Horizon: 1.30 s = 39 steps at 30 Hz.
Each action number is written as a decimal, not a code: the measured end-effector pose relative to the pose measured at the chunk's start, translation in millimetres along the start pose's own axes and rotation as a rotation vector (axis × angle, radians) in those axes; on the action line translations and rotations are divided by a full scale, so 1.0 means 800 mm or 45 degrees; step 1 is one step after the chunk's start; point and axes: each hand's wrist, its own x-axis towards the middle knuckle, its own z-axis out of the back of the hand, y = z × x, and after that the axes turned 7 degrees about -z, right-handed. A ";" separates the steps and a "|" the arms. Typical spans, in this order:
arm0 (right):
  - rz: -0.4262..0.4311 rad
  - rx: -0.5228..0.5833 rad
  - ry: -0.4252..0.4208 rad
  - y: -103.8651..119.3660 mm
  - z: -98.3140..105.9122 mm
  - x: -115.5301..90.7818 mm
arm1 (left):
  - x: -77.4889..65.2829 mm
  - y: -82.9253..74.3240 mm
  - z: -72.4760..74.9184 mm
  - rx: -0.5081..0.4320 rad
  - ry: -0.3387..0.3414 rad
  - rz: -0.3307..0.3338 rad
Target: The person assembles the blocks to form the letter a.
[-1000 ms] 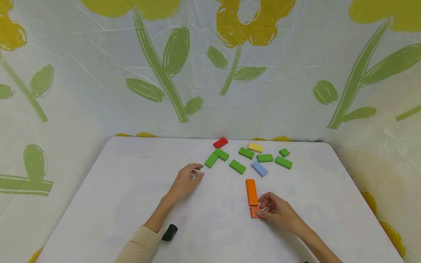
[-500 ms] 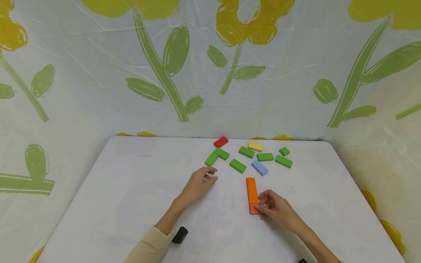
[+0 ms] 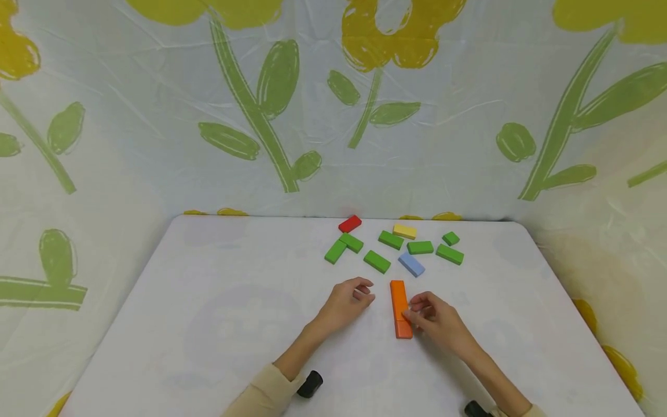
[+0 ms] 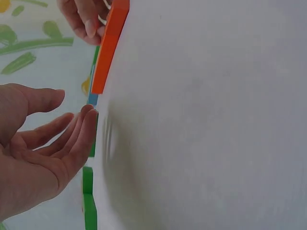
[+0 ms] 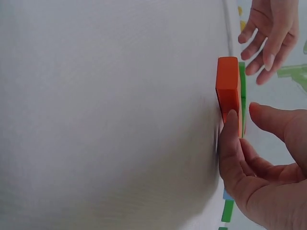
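Note:
A long orange block (image 3: 398, 298) and a shorter, darker orange block (image 3: 403, 329) lie end to end in one straight row on the table. At the row's right side is my right hand (image 3: 443, 325), its fingers loosely bent and its thumb tip at the edge near the joint. The right wrist view has a fingertip against the orange side while the thumb stands apart. Left of the row, my left hand (image 3: 346, 304) hovers with relaxed fingers and holds nothing. In the left wrist view a gap shows between its thumb and fingers.
Behind the row lie several green blocks (image 3: 377, 262), a blue block (image 3: 411, 264), a yellow block (image 3: 405, 231) and a red block (image 3: 350, 223). A flower-patterned cloth (image 3: 448, 168) rises at the table's back edge. Black camera pieces (image 3: 310, 384) sit at the wrists.
The short orange block has moved up against the long one, closing the gap between them. My left hand has travelled right toward the row; the right hand has shifted slightly forward along it.

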 end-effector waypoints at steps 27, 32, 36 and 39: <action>0.036 0.020 0.017 -0.003 -0.001 -0.005 | -0.006 -0.020 -0.054 -0.240 0.132 0.089; 0.051 0.063 0.020 -0.004 -0.003 -0.004 | -0.005 -0.019 -0.061 -0.233 0.117 0.088; 0.055 0.067 0.010 -0.005 -0.005 -0.003 | -0.005 -0.018 -0.064 -0.234 0.084 0.082; 0.050 0.040 0.000 -0.005 -0.006 -0.002 | -0.006 -0.019 -0.065 -0.254 0.059 0.081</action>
